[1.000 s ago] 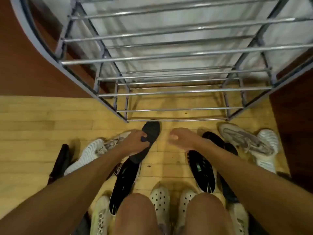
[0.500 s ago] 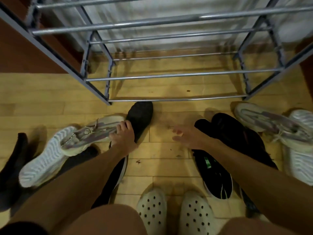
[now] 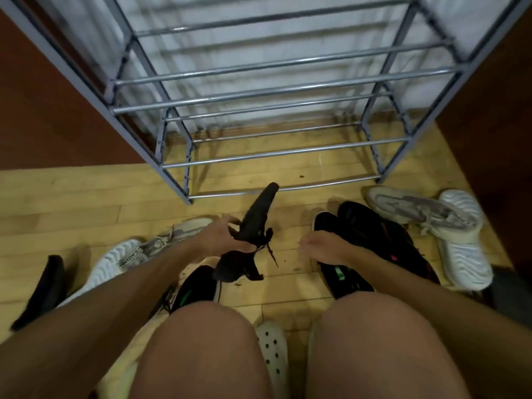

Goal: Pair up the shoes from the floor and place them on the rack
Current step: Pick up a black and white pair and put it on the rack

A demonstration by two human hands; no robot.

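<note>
Your left hand (image 3: 227,239) has its grip closed around the middle of a black shoe (image 3: 254,223), holding it up off the wooden floor (image 3: 86,203). The shoe is dark all over, with a matte, slightly textured surface, and a loose black lace (image 3: 272,256) dangles from it below your fingers. Its long axis runs away from you and a little to the right: the narrow toe end points up toward the lowest front rail of the metal rack (image 3: 276,95) and overlaps that rail in the view, while the heel end hangs back toward your knees, above another black shoe with a green mark (image 3: 198,286) that lies on the floor.

Your right hand (image 3: 322,247) holds nothing; its fingers are loosely spread, hovering just over a black shoe with a green tab (image 3: 344,276) on the floor to your right. Right beside that one lies a further black shoe with reddish trim (image 3: 383,234).

A grey-and-white sneaker (image 3: 417,210) lies on its side at the right, near the rack's front corner, with a white slide sandal (image 3: 463,249) next to it. On your left, another grey-and-white sneaker (image 3: 161,240) rests partly under your forearm, and a white sole (image 3: 112,263) shows beside it. A white perforated clog (image 3: 272,349) shows between your knees.
</note>
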